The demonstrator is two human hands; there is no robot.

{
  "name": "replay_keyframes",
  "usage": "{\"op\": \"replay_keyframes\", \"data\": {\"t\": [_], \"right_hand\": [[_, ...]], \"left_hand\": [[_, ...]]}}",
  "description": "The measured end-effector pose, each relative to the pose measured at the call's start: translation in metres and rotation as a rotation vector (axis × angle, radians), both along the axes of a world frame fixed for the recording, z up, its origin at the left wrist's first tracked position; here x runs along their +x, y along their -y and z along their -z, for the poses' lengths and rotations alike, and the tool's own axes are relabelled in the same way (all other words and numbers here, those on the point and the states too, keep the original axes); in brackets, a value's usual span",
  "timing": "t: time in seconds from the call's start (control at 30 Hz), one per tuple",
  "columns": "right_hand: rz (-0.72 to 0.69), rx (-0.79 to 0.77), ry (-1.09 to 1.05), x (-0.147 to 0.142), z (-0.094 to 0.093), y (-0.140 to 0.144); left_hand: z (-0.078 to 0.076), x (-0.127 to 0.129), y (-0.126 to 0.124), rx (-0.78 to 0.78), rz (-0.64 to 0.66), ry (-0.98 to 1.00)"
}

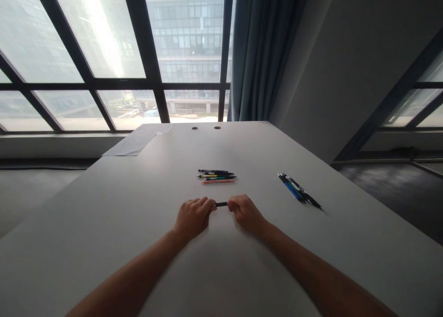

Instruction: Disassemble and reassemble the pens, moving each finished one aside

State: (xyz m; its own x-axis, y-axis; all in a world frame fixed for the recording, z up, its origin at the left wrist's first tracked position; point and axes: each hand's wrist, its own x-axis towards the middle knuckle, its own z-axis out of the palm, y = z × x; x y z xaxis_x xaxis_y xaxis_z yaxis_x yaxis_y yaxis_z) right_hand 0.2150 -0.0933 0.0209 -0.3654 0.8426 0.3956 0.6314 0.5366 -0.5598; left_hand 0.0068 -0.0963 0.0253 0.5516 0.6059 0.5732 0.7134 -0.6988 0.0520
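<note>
1. Black pen: you hold it level between both hands, just above the table, near the front middle. Only a short dark stretch shows between your fingers.
2. Left hand: curled shut on the pen's left end, fingertips pinching it.
3. Right hand: curled shut on the pen's right end, same pinch. The two hands sit close together, knuckles up.
4. How far along: judging from the layout, you are mid-way. One pen is in hand, a pile waits ahead of you and a second group lies off to the right. Cannot tell whether the pen is being pulled apart or pushed together; cap and tip are hidden by your fingers.
5. Count, pile of pens just beyond your hands: about four, one black, one with yellow, one with green and one pink, lying side by side and touching. The top ones overlap, so the count is rough.
6. Count, pens on the right: about three, blue and black, angled, packed together, well apart from the pile.
7. Count, other things: one sheet of paper at the far left corner, two round holes near the far edge.
8. Behind the table: window and a blue curtain.
</note>
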Motion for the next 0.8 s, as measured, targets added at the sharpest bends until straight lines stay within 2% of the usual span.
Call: {"op": "replay_keyframes", "data": {"t": [0.17, 0.6, 0.7, 0.8], "right_hand": [[-0.035, 0.045, 0.004, 0.001, 0.002, -0.001], [-0.117, 0.382, 0.124, 0.001, -0.005, 0.001], [-0.117, 0.410, 0.109, 0.002, -0.007, 0.003], [-0.070, 0.374, 0.019, 0.005, -0.006, 0.003]], "left_hand": [[-0.001, 0.000, 0.002, -0.030, -0.024, 0.004], [0.005, -0.003, 0.004, -0.159, -0.065, 0.050], [0.003, -0.003, 0.003, -0.161, -0.074, 0.046], [0.002, -0.004, 0.002, -0.152, -0.070, 0.054]]}}
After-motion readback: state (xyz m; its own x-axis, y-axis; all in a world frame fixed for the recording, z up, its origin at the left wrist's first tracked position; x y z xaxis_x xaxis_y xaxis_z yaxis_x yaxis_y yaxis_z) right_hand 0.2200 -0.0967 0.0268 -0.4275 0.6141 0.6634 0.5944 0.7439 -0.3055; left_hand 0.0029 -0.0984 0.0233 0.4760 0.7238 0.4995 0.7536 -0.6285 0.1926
